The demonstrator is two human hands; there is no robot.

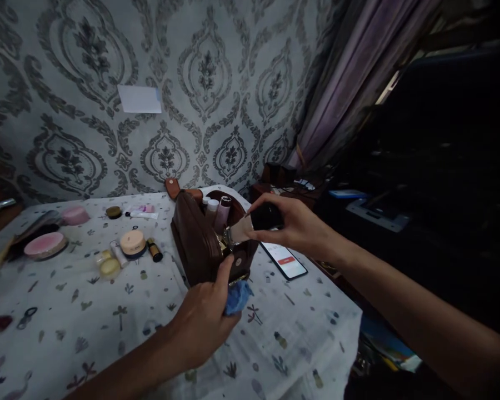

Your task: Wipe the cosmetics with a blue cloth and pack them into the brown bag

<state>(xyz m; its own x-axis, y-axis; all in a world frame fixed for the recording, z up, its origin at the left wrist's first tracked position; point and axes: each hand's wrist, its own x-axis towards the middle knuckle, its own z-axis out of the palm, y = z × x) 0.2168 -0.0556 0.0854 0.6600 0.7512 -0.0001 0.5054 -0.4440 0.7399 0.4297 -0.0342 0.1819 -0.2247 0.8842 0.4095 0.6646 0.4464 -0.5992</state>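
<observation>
Near the middle of the cloth-covered tabletop [120, 333] stands a brown pouch [198, 244], open at the top, with a few bottles [217, 210] upright inside. The left hand [204, 322] is closed around a crumpled blue cloth [237, 297], its thumb stretched up to touch the front of the pouch. The right hand [300, 228] grips a dark-capped bottle [250, 223] by the cap, tilted, with its pale end at the pouch's rim; whether it touches the pouch I cannot tell. A phone [284, 260] lies just beside the pouch, screen lit. Farther left sit a round cream jar [132, 243] and a pink compact [45, 245], well apart from both hands.
</observation>
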